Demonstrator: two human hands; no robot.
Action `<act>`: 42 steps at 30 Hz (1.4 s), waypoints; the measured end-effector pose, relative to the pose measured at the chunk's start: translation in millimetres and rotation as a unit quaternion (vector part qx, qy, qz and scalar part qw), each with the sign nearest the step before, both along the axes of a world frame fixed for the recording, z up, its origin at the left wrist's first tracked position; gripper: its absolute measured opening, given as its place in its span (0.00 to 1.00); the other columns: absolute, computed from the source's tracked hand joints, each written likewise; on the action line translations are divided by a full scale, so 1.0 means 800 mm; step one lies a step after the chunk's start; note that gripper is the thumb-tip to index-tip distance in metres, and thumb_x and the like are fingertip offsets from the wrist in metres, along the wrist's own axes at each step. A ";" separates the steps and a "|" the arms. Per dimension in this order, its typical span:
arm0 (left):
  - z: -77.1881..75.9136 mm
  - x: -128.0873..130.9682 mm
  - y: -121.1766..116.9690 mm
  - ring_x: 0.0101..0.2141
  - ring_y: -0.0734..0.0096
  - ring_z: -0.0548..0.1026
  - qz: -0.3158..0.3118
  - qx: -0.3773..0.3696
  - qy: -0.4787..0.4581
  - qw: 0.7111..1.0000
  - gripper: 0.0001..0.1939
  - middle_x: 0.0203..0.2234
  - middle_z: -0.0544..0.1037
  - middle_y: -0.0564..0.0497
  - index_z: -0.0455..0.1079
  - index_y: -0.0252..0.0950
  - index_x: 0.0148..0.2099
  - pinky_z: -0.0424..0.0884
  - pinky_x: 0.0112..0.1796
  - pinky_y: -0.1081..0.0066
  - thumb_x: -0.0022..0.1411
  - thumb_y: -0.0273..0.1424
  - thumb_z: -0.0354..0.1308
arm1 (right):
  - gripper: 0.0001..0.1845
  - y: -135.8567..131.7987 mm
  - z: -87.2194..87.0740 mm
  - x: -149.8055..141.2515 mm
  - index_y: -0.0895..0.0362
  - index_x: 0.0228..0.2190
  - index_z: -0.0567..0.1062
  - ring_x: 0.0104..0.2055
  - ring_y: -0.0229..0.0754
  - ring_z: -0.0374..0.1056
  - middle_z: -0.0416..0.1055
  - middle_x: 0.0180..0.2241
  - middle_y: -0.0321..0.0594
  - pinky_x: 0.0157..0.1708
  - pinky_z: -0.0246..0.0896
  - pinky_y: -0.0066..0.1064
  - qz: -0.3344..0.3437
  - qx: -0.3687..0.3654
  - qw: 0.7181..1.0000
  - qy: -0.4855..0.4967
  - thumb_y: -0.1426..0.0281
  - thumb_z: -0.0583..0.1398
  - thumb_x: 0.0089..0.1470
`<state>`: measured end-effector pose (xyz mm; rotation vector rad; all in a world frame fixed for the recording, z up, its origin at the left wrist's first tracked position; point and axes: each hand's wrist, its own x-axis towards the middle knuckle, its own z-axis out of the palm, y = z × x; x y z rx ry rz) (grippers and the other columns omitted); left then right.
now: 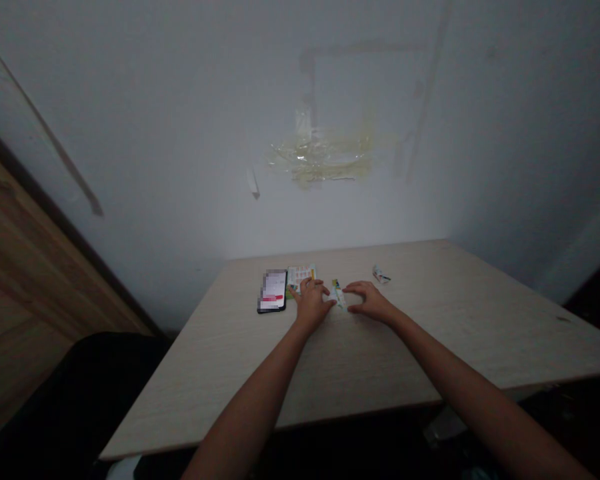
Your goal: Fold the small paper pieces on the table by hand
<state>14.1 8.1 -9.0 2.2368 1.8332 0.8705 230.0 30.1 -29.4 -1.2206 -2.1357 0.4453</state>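
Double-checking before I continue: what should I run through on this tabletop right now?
Narrow yellow-and-white printed strip lying between both hands: ok.
Left hand open, beside a multicoloured printed paper card: ok.
Right hand open, holding nothing: ok.
Fingertips touching the strip: cannot tell.
Black smartphone lying flat, apart from the left hand: ok.
Small crumpled white wrapper apart from both hands: ok.

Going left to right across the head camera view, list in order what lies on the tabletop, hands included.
Smartphone → left hand → narrow printed strip → right hand → small printed paper scrap
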 end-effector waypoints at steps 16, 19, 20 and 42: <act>0.005 0.012 -0.009 0.61 0.49 0.58 -0.017 0.015 -0.014 1.000 0.07 0.53 0.74 0.50 0.76 0.42 0.35 0.35 0.59 0.28 0.58 0.39 0.65 | 0.10 0.003 -0.001 -0.016 0.56 0.31 0.79 0.43 0.48 0.72 0.79 0.36 0.43 0.51 0.62 0.40 -0.038 0.004 0.989 0.143 0.63 0.62 0.50; 0.012 0.013 -0.014 0.61 0.50 0.59 -0.017 0.022 -0.014 1.000 0.07 0.53 0.74 0.50 0.76 0.43 0.36 0.37 0.59 0.29 0.61 0.39 0.62 | 0.10 0.005 -0.002 -0.015 0.57 0.30 0.79 0.43 0.48 0.72 0.79 0.36 0.43 0.50 0.62 0.40 -0.051 -0.015 0.986 0.158 0.64 0.61 0.50; 0.015 0.013 -0.016 0.60 0.51 0.60 -0.009 0.031 -0.017 0.999 0.07 0.53 0.74 0.50 0.76 0.43 0.37 0.38 0.60 0.30 0.62 0.39 0.62 | 0.10 0.004 -0.001 -0.014 0.57 0.30 0.79 0.43 0.48 0.72 0.79 0.36 0.43 0.50 0.62 0.40 -0.059 -0.015 0.986 0.158 0.64 0.60 0.50; 0.021 0.017 -0.019 0.60 0.56 0.61 -0.067 0.150 -0.030 0.986 0.02 0.54 0.74 0.52 0.77 0.45 0.36 0.32 0.61 0.33 0.61 0.32 0.62 | 0.05 -0.013 0.020 -0.019 0.54 0.29 0.73 0.44 0.47 0.65 0.74 0.34 0.39 0.49 0.57 0.39 -0.017 0.187 0.980 0.071 0.76 0.62 0.48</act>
